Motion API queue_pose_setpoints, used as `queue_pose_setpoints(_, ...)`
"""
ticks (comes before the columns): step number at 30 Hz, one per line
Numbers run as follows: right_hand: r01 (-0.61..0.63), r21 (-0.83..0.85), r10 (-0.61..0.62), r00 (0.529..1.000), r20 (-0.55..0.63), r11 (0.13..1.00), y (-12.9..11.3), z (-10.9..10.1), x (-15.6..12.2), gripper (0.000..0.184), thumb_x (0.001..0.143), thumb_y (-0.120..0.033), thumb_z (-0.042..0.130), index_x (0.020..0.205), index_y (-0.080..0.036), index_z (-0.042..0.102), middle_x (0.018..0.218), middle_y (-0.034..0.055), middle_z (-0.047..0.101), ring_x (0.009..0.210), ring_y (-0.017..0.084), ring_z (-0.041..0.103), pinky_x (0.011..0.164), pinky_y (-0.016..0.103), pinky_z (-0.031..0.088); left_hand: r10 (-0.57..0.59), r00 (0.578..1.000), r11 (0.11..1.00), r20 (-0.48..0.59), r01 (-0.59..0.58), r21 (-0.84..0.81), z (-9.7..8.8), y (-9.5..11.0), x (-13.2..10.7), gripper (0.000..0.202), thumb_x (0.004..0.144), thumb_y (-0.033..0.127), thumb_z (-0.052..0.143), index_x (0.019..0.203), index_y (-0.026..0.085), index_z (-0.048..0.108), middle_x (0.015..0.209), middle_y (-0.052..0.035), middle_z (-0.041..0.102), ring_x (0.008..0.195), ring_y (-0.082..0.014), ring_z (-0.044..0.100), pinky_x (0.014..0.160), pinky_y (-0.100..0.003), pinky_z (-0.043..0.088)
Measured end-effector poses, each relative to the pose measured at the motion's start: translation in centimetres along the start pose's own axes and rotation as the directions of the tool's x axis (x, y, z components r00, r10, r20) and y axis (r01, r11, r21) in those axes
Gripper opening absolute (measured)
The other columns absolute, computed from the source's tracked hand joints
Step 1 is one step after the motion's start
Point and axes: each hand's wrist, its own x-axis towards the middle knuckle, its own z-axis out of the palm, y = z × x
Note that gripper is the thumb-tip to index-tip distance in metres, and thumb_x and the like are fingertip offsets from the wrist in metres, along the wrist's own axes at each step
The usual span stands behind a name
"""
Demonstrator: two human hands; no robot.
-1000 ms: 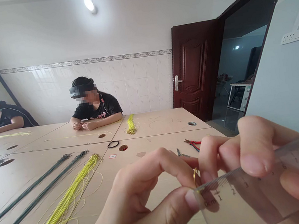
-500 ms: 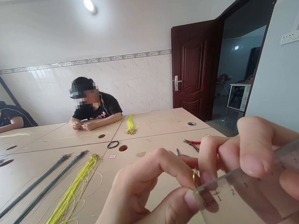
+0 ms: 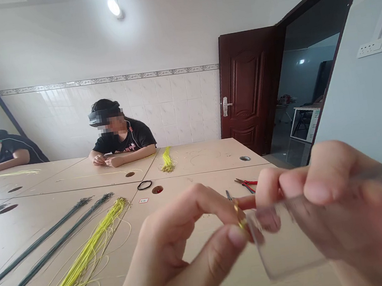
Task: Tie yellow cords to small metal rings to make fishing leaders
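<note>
Pinching a gold piece (image 3: 241,224) between thumb and forefinger: left hand (image 3: 159,247), tips pressed together on it. Right hand (image 3: 339,164) grips a clear ruler (image 3: 291,247), fingers over its upper edge. Ruler's long axis runs rightward and slightly up from the gold piece; its near end sits just beside the left pinch, contact uncertain. Left hand nearer the piece; curled right fingers crowd close behind the ruler. Beyond, on the table (image 3: 189,183): pliers (image 3: 245,184), a grey tool (image 3: 228,195) partly hidden, black loop (image 3: 144,189). Yellow strands (image 3: 88,249), dark bundles (image 3: 50,256) farther left; person (image 3: 137,131) seated across.
</note>
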Motion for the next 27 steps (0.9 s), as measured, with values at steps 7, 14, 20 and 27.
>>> queue_pose_setpoints(7, -0.624, -0.407, 0.520, 0.781, -0.345, 0.667, 1.9, -2.9, 2.4, 0.051, 0.087, -0.062, 0.039, 0.089, -0.019, 0.065, 0.075, 0.0063, 0.068, 0.060, 0.019, 0.068, 0.050, 0.029, 0.055, 0.067, 0.928, 0.998, -0.366, -0.065, 0.018, 0.1, 0.1, 0.3, 0.009, 0.092, 0.024, 0.056, 0.083, 0.025, 0.060, 0.078, 0.0038, 0.059, 0.075, -0.0095, 0.056, 0.071, -0.017, 0.050)
queue_pose_setpoints(14, -0.739, -0.667, 0.865, 0.390, -0.316, 0.090, 8.1, -3.2, 3.7, 0.038, 0.088, -0.043, 0.051, 0.067, -0.013, 0.059, 0.044, -0.0006, 0.057, 0.035, 0.013, 0.056, 0.039, 0.023, 0.045, 0.126, 0.930, 0.988, -0.346, -0.088, 0.124, -0.5, 0.5, -0.4, 0.012, 0.092, 0.026, 0.055, 0.082, 0.023, 0.060, 0.074, 0.0020, 0.061, 0.075, -0.0102, 0.058, 0.068, -0.014, 0.052)
queue_pose_setpoints(20, -0.627, -0.773, 0.972, 0.105, -0.209, -0.098, 13.7, -1.4, 2.5, 0.033, 0.092, -0.040, 0.052, 0.079, -0.011, 0.060, 0.062, -0.0029, 0.060, 0.051, 0.008, 0.057, 0.055, 0.024, 0.051, 0.222, 0.882, 0.952, -0.416, -0.104, 0.288, -0.7, 0.3, -0.3, 0.020, 0.087, 0.038, 0.060, 0.075, 0.023, 0.059, 0.067, 0.0012, 0.058, 0.065, -0.0131, 0.058, 0.058, -0.020, 0.053)
queue_pose_setpoints(27, -0.567, -0.821, 0.995, -0.100, -0.016, -0.070, 17.3, -0.5, 0.4, 0.035, 0.090, -0.043, 0.054, 0.078, -0.011, 0.061, 0.068, -0.0007, 0.062, 0.060, 0.010, 0.060, 0.062, 0.027, 0.052, 0.268, 0.813, 0.948, -0.516, -0.126, 0.293, 0.1, 0.1, -0.2, 0.021, 0.084, 0.042, 0.062, 0.076, 0.023, 0.059, 0.067, 0.0007, 0.056, 0.061, -0.0155, 0.057, 0.057, -0.028, 0.052)
